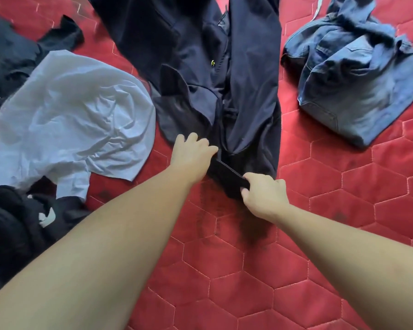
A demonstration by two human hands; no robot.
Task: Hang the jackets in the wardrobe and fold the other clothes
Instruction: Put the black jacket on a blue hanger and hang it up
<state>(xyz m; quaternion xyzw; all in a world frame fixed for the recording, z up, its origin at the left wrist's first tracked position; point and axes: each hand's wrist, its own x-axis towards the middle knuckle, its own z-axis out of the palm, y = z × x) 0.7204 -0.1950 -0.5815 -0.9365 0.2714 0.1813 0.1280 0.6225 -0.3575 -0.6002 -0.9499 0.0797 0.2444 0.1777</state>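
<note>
A dark navy jacket [246,75] lies spread lengthwise on the red quilted bed [343,186], its near end pointing at me. My left hand [191,156] grips the jacket's near edge, fingers curled into the dark fabric. My right hand [262,194] pinches the same dark band of fabric a little closer to me, thumb under and fingers over it. The band is stretched between both hands. A crumpled blue denim jacket [358,77] lies at the right. A wrinkled light blue shirt [74,117] lies at the left.
Dark garments lie at the far left [12,58] and a black piece with a white logo [26,222] sits at the near left. Bare red quilt shows in front of me and between the navy and denim jackets.
</note>
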